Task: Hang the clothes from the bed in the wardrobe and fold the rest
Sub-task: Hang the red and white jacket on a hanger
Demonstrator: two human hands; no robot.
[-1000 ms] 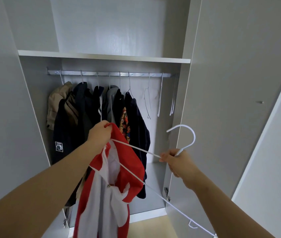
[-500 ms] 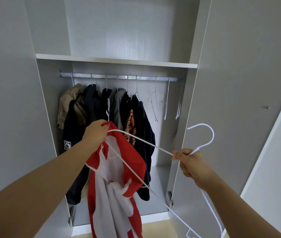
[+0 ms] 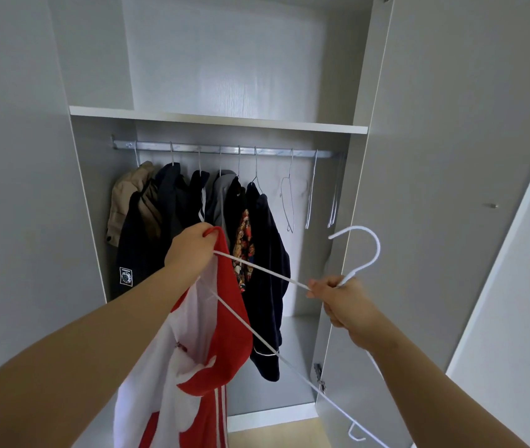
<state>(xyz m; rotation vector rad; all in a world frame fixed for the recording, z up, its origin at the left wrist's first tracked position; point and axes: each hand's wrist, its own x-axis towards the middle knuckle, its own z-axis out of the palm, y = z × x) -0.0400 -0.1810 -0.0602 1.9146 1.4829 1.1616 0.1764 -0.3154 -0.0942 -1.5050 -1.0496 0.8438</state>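
Observation:
A red and white jacket (image 3: 218, 334) hangs from my left hand (image 3: 190, 250), which grips its collar in front of the open wardrobe. One arm of a white hanger (image 3: 362, 253) runs into the jacket at that hand. My right hand (image 3: 338, 297) grips the hanger's neck just below the hook, to the right of the jacket. The hanger's lower bar slants down to the right edge of view. The metal rail (image 3: 276, 152) crosses the wardrobe above both hands.
Several dark and tan garments (image 3: 166, 221) fill the rail's left half. Bare wire hangers (image 3: 287, 202) hang on the right half. A shelf (image 3: 218, 119) sits above the rail. The open wardrobe door (image 3: 435, 221) stands close on the right.
The view has tilted up and drawn closer to the wardrobe. Both hands with the jacket and hanger have risen slightly toward the rail; the grips are unchanged.

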